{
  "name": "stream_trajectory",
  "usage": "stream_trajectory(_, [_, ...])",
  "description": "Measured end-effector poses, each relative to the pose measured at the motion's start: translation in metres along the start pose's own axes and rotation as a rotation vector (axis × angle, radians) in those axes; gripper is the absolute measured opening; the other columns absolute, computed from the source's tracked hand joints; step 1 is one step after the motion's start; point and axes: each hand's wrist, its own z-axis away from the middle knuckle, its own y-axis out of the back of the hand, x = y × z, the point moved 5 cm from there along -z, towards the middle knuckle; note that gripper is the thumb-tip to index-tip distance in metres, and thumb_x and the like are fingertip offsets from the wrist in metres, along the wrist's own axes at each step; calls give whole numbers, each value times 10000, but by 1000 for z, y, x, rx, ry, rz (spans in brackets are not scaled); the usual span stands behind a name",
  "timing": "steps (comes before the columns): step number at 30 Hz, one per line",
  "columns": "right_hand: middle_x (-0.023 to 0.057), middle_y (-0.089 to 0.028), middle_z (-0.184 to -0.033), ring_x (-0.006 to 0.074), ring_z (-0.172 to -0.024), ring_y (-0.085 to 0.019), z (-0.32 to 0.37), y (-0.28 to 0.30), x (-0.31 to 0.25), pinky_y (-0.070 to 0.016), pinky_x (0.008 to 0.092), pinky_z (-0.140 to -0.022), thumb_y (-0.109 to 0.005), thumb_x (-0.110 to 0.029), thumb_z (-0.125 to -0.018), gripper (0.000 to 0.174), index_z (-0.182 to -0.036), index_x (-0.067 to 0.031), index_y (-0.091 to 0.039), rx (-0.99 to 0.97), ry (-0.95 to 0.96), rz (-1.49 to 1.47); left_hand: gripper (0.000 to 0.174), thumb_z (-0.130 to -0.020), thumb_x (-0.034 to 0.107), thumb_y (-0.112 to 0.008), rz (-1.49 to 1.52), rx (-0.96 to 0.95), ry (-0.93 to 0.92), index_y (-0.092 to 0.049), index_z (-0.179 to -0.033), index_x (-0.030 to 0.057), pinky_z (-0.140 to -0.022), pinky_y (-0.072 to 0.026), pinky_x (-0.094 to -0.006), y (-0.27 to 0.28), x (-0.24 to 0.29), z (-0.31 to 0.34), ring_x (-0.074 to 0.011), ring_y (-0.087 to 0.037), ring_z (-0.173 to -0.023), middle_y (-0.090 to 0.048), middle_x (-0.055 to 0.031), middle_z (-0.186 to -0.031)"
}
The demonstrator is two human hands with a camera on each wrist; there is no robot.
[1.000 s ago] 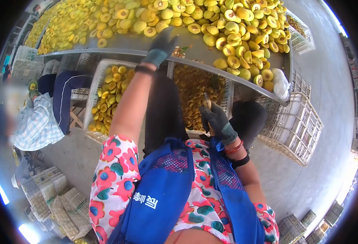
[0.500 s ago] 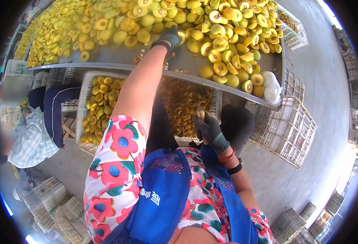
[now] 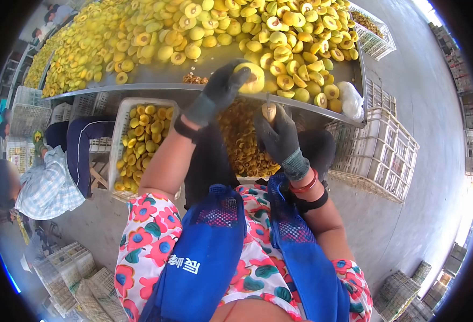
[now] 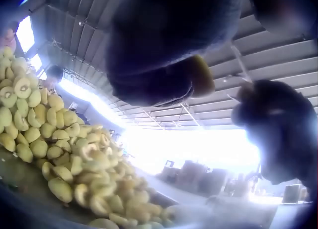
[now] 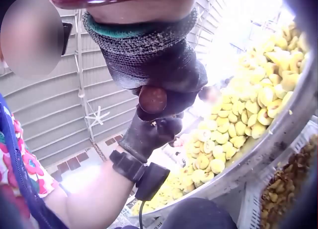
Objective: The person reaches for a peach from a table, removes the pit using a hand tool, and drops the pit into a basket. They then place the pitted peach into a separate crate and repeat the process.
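Pinching a yellow fruit (image 3: 252, 79) at the head view's upper centre, the left hand (image 3: 219, 93) hangs near the right hand (image 3: 280, 138), whose fingers curl round a tan-handled tool (image 3: 269, 111). Left wrist view: fruit peeks out at upper centre; right wrist view: the tool's round end shows mid-frame

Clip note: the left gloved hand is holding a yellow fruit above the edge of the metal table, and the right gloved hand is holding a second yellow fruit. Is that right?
Not quite: the right hand holds a tan-handled tool, not a second fruit, as the head view shows. The left hand does hold a yellow fruit above the metal table's edge.
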Motion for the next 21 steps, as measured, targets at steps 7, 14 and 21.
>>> stream_trajectory(7, [213, -599, -732, 371, -683, -620, 21, -8, -21, -458, 391, -579, -617, -133, -864, 188, -951, 5, -524, 77, 159, 104, 281, -956, 245, -471, -121, 250, -235, -545, -1102, 17, -798, -489, -316, -28, 37, 54, -245, -623, -903, -615, -138, -995])
stream_trajectory(14, [25, -547, -634, 133, -476, -528, 43, -13, -21, -410, 264, -440, -550, -160, -928, 138, -948, -29, -513, -146, -224, -339, 349, -972, 275, -422, -45, 294, -223, -546, -1143, -4, -871, -455, -318, -47, 40, 71, -201, -591, -977, -613, -125, -1031])
stream_trajectory(21, [0, -493, -607, 81, -441, -470, 52, -15, -23, -376, 228, -392, -507, -169, -952, 122, -953, -47, -508, -322, -377, -500, 368, -968, 300, -437, 17, 236, -210, -536, -1157, -1, -885, -457, -327, -45, 41, 77, -213, -584, -1001, -598, -133, -1074])
